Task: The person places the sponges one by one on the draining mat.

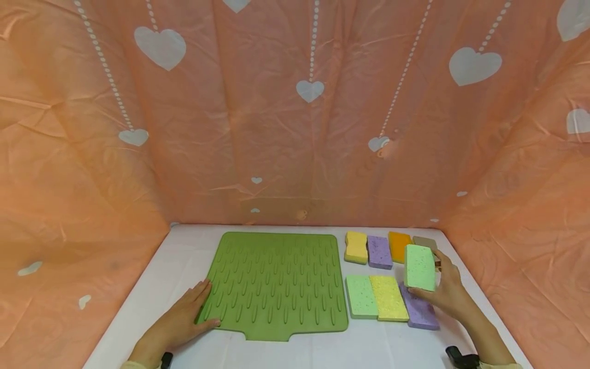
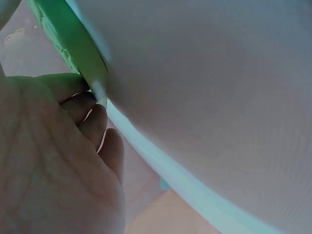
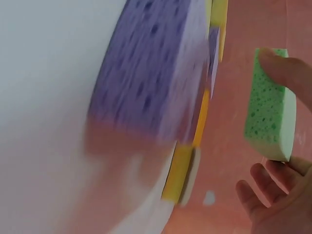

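Note:
My right hand [image 1: 450, 289] pinches a light green speckled sponge [image 1: 420, 267] between thumb and fingers, above the table at the right. The right wrist view shows this green sponge [image 3: 267, 109] with the thumb at one end and fingertips at the other. Below it lies a purple sponge [image 1: 421, 311], beside a yellow sponge [image 1: 389, 298] and another green sponge [image 1: 361, 297]. On the left, my left hand [image 1: 182, 311] rests at the edge of a ridged green mat [image 1: 276, 287], its fingers and thumb touching the border. The left wrist view shows its fingertips against the mat [image 2: 85, 53].
Behind the front sponges lie a yellow sponge [image 1: 356, 247], a purple sponge [image 1: 380, 252], an orange sponge [image 1: 399, 247] and a greyish sponge [image 1: 425, 242]. The white table [image 1: 332, 351] is enclosed by an orange sheet [image 1: 258, 128] with pale hearts.

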Demonstrator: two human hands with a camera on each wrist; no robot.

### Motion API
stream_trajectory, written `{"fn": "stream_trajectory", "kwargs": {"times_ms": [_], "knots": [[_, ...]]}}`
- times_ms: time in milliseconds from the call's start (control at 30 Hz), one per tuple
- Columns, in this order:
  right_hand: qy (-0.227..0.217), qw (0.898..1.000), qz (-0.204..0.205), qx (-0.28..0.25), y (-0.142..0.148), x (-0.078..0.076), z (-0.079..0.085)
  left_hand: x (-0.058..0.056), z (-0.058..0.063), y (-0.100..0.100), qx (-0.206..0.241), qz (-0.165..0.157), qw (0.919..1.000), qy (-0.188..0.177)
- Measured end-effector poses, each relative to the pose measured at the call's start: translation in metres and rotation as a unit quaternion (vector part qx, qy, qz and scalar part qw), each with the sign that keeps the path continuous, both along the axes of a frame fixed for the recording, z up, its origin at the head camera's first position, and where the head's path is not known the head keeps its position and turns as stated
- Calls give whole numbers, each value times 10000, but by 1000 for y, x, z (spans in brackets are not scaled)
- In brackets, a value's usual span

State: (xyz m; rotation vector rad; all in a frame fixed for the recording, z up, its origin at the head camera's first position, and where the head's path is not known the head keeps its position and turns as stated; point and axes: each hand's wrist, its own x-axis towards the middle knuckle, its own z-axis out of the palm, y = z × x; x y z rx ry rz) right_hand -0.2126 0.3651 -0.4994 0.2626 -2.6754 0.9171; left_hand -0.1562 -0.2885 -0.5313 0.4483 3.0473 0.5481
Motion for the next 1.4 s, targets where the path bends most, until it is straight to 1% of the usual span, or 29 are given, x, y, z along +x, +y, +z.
{"fn": "stream_trajectory", "kwargs": {"times_ms": [167, 400, 533, 667, 800, 900, 1033, 1133, 1300, 1400], "knots": [[-86, 9997, 224, -106, -25, -6, 2, 0, 0, 1, -34, 15, 10000, 25], [-319, 9986, 329, -252, -58, -16, 2, 0, -1, 1, -86, 35, 9999, 71], [-303, 9978, 447, -385, -78, -23, 1, 1, 0, 1, -57, 46, 9999, 106], [-318, 9969, 533, -477, -96, -28, -2, 0, -1, 1, -120, 20, 9998, 169], [-264, 9958, 680, -557, -116, -33, -7, 1, -1, 2, -159, 34, 9998, 143], [-223, 9955, 774, -500, -129, -36, -10, 1, -1, 2, -151, 48, 9998, 110], [-340, 9948, 823, -498, -148, -39, -12, 1, -1, 1, -128, 43, 9999, 46], [-473, 9927, 899, -643, -162, -42, -12, 1, 0, 2, -99, 25, 9999, -8], [-558, 9909, 1026, -668, -182, -48, -12, 1, 1, 2, -78, 29, 9999, -58], [-517, 9907, 1072, -652, -194, -51, -13, 0, -1, 1, -101, 21, 9999, -17]]}}
